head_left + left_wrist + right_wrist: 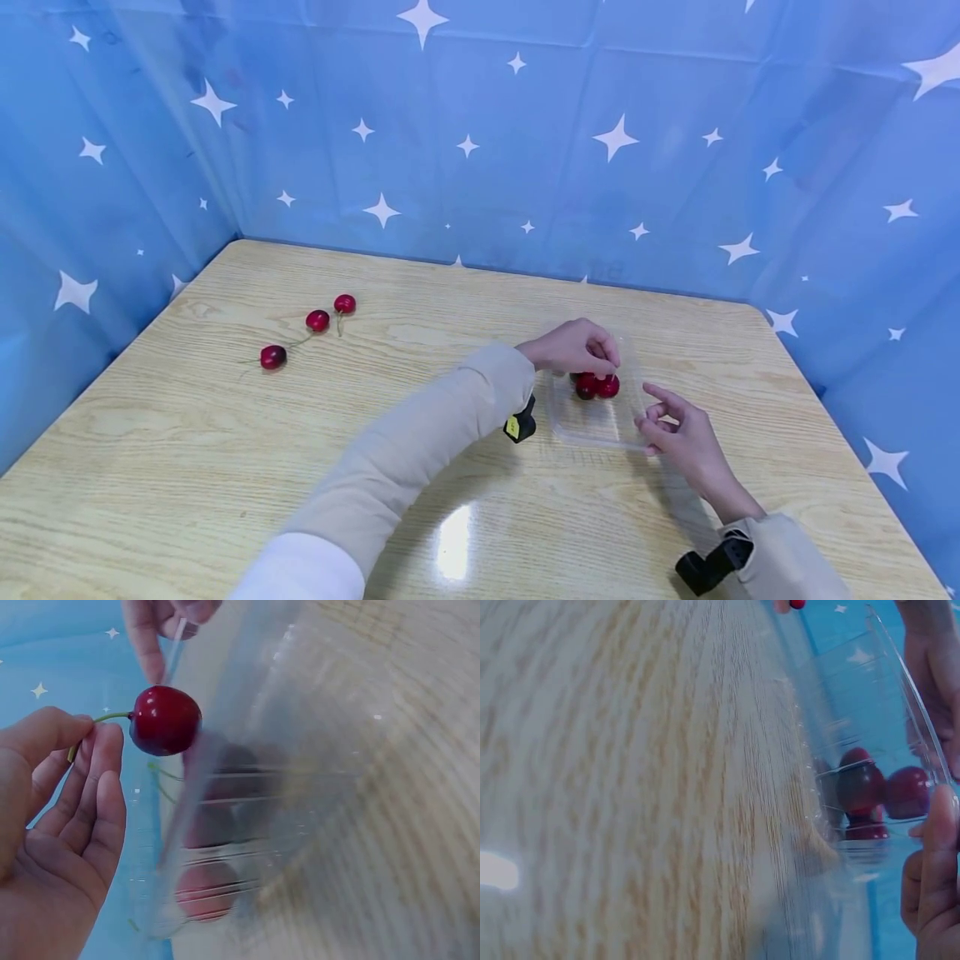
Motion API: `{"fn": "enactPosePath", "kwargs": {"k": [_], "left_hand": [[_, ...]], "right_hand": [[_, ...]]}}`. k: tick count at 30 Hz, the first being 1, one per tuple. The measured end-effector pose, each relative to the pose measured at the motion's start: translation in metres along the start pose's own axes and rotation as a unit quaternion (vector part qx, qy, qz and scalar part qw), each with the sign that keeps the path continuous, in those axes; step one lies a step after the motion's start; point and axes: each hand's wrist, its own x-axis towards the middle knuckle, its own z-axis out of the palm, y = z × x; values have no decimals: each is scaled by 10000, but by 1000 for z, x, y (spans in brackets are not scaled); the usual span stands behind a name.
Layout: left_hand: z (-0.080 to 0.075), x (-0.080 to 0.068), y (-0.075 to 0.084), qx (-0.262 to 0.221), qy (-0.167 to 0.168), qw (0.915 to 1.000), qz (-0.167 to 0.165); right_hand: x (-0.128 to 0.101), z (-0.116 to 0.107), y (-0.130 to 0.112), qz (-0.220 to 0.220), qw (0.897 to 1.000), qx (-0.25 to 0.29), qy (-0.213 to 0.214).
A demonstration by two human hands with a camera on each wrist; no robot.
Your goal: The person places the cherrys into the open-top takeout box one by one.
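A: While the left hand (52,825) pinches a cherry (165,720) by its thin green stem, where does the fruit hang?

B: Just over the rim of the clear plastic tray (592,421), which sits on the bench (225,467). In the left wrist view the cherry dangles beside the tray wall; thumb and fingers are pressed on the stem, not on the fruit.

A: And the right hand (686,442)?

B: Its grip is loose and spread, with the fingertips touching the tray's near edge, apparently steadying it.

A: How would that cherry handle?

B: Light, one would judge, and its glossy skin looks slippery. The stem is probably the better hold, since it keeps fingers off the smooth round body, though a thin stem may bend or pull free if tugged.

A: The tray?

B: Thin, see-through plastic, likely flimsy and easily pushed about, so a hand on its rim makes sense. Several cherries in the tray (877,795) already lie together at one end.

A: Anything left outside?

B: Three loose cherries (317,321) lie well apart on the bench's left side.
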Motion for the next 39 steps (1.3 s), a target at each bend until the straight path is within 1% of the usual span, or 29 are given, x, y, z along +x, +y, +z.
{"fn": "enactPosePath", "kwargs": {"k": [7,14,19,24,29,39], "left_hand": [[6,1,-5,298,202,9993,-100],[12,1,-7,408,295,9987,-34],[14,1,-10,603,398,9974,-7],[15,1,-11,649,467,9967,-107],[15,2,-13,667,524,9963,-116],[14,2,-13,887,678,9937,83]], "right_hand": [[0,0,-1,-9,10000,-64,23],[0,1,0,-31,10000,-28,42],[0,2,0,-29,10000,-19,36],[0,2,0,10,10000,-30,15],[0,1,-1,47,10000,-36,-11],[1,2,1,-75,10000,-53,15]]}}
